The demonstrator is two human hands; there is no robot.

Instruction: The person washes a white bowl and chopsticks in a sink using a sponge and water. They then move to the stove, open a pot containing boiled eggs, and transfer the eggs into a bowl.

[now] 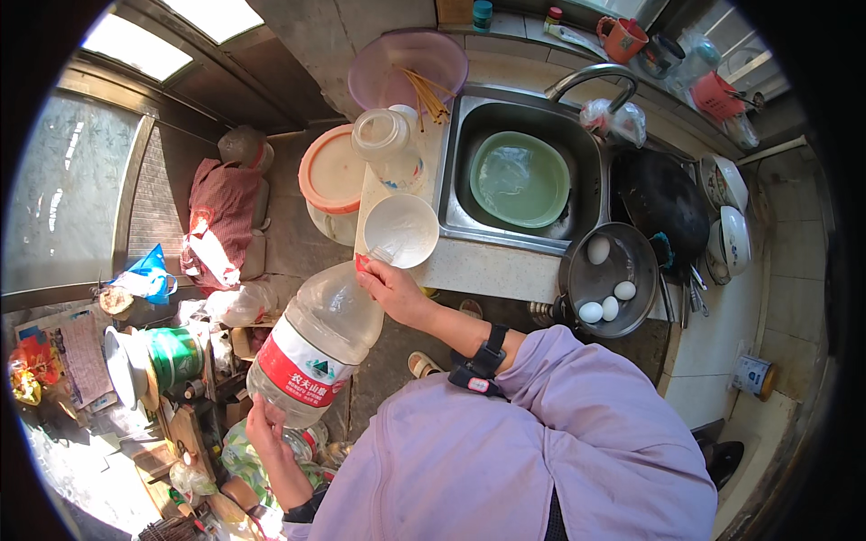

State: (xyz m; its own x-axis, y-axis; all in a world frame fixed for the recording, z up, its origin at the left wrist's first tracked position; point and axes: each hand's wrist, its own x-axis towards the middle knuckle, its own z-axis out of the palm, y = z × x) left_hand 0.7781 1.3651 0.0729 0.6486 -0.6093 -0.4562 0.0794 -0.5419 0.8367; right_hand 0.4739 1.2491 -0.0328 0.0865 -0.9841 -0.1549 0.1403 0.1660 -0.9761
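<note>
A large clear plastic Nongfu Spring water bottle [311,331] with a red and white label is tilted in both of my hands. My right hand [387,287] grips its red handle near the neck. Under the bottle's base, my left hand [267,422] supports the lower end. The bottle's mouth reaches over the rim of a white bowl [413,223] at the counter's corner. Something clear glints in the bowl by the mouth; I cannot tell how much water is in it. Just behind the bowl stands an open, clear plastic jar [389,152].
Right of the bowl, a steel sink [460,196] holds a green basin [484,189] of water. A pan [622,253] with several eggs sits at the counter edge. An orange-lidded bucket [335,166] and a purple basin [379,61] with chopsticks stand at the left. Clutter fills lower left.
</note>
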